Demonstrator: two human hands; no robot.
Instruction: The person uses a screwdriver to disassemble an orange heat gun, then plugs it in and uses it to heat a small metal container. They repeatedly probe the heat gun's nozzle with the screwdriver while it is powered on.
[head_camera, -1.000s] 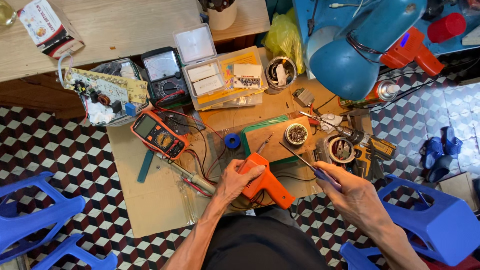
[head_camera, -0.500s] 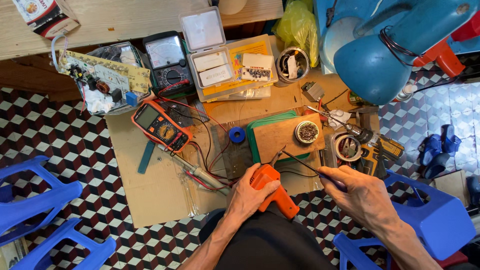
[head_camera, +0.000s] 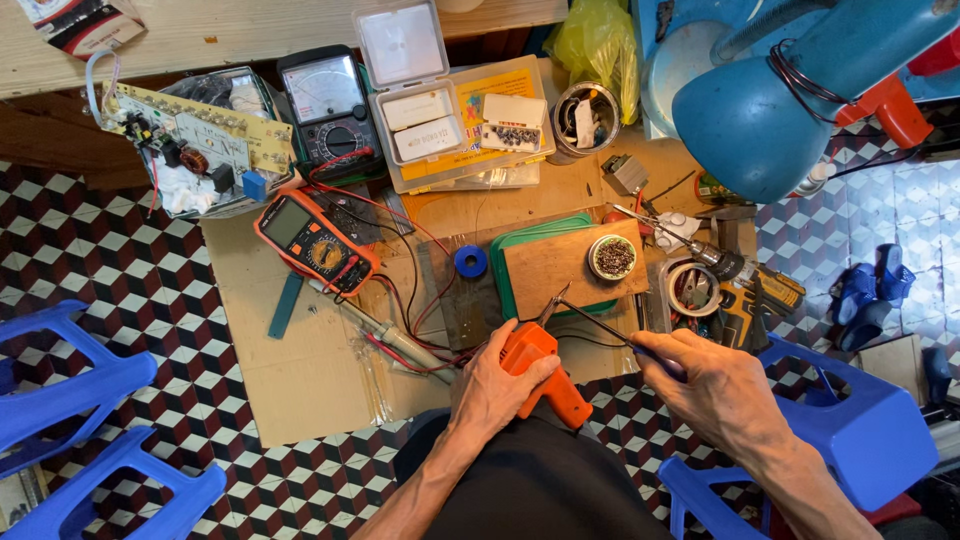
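Note:
My left hand (head_camera: 497, 388) grips an orange pistol-shaped soldering gun (head_camera: 541, 372), its thin tip pointing up toward a small wooden board (head_camera: 560, 264) on a green mat. My right hand (head_camera: 712, 385) holds a thin dark probe or tool (head_camera: 600, 326) whose point meets the soldering gun's tip near the board's lower left corner. A small round tin of brass wool (head_camera: 613, 257) sits on the board. A blue spool (head_camera: 470, 262) lies just left of the board.
An orange digital multimeter (head_camera: 314, 241) with red and black leads lies on cardboard (head_camera: 300, 370). Behind are an analog meter (head_camera: 325, 108), a circuit board (head_camera: 190, 140), a clear parts box (head_camera: 450, 110) and a blue desk lamp (head_camera: 770, 110). Blue plastic stools (head_camera: 70, 420) flank me.
The view has shifted closer and slightly down. Both hands have moved up a little, bringing the soldering gun's tip and the probe together at the board's edge.

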